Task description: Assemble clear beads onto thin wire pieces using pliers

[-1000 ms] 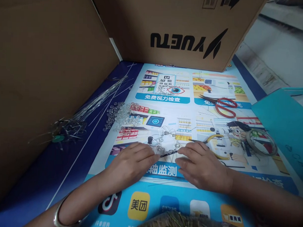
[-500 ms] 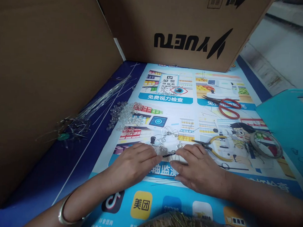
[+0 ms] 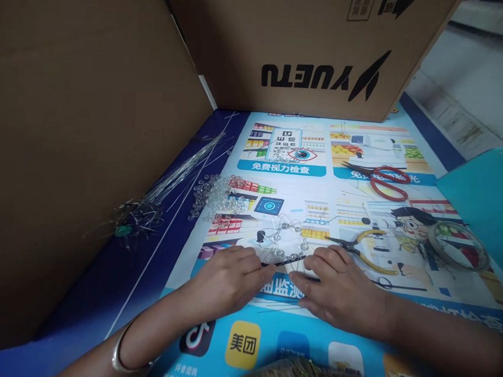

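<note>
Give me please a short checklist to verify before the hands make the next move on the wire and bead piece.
1. Both hands on the wire and bead piece: ok; left hand and right hand pinch its near edge.
2. Piece lies flat on the printed mat: ok.
3. Pliers near the right hand: ok.
4. Loose clear beads near the left hand: ok.
5. Scissors away from the fingers: ok.
6. Wire ends secured: cannot tell.
</note>
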Action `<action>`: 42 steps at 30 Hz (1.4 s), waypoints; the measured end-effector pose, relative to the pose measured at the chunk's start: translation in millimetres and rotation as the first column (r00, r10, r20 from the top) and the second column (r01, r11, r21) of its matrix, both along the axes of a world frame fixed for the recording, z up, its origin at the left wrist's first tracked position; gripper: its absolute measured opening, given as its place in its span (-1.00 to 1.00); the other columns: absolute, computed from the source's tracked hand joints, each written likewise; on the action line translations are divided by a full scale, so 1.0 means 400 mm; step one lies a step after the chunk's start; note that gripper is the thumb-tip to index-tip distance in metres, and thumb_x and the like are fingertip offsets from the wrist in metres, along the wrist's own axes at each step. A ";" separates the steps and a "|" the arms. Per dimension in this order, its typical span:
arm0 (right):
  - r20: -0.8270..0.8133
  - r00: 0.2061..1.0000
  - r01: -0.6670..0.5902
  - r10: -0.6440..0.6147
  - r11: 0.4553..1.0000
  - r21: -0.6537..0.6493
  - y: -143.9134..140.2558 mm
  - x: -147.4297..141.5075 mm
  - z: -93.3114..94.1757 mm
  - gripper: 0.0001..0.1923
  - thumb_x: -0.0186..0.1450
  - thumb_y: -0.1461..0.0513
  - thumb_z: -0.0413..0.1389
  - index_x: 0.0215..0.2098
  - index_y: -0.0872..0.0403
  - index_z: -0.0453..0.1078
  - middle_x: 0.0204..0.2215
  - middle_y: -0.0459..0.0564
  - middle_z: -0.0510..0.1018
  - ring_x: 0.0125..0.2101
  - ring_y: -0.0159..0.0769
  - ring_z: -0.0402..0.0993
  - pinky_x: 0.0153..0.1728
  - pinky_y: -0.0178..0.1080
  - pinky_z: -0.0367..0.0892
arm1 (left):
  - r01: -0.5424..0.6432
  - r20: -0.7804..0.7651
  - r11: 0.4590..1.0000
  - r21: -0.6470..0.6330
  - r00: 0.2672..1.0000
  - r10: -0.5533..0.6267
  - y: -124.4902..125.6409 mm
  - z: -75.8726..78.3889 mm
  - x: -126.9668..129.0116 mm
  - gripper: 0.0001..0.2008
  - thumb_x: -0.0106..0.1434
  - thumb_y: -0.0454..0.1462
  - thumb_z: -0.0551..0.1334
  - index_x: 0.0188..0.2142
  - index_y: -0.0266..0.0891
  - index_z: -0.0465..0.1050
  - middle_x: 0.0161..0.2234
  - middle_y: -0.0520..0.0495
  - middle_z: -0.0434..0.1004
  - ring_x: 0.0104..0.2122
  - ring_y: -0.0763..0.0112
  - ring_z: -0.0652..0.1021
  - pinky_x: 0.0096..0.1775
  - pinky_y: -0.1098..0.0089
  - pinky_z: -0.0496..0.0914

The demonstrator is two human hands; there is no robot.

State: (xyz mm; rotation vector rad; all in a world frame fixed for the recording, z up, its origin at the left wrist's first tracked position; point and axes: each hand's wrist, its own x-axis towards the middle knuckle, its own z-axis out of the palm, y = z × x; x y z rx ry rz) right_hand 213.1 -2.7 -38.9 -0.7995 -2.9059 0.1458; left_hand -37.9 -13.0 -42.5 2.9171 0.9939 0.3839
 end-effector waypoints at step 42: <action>0.013 1.000 0.014 -0.013 0.998 -0.068 -0.004 0.003 0.010 -0.66 0.29 0.05 -0.09 -0.04 0.00 0.25 -0.20 0.04 0.35 -0.10 -0.07 0.15 -0.13 -0.03 0.05 | -0.085 -0.041 0.956 -0.280 0.996 0.076 0.024 0.045 -0.014 -0.61 0.21 -0.23 0.13 0.05 -0.02 0.24 0.11 -0.10 0.21 0.03 0.16 0.32 -0.08 0.09 0.36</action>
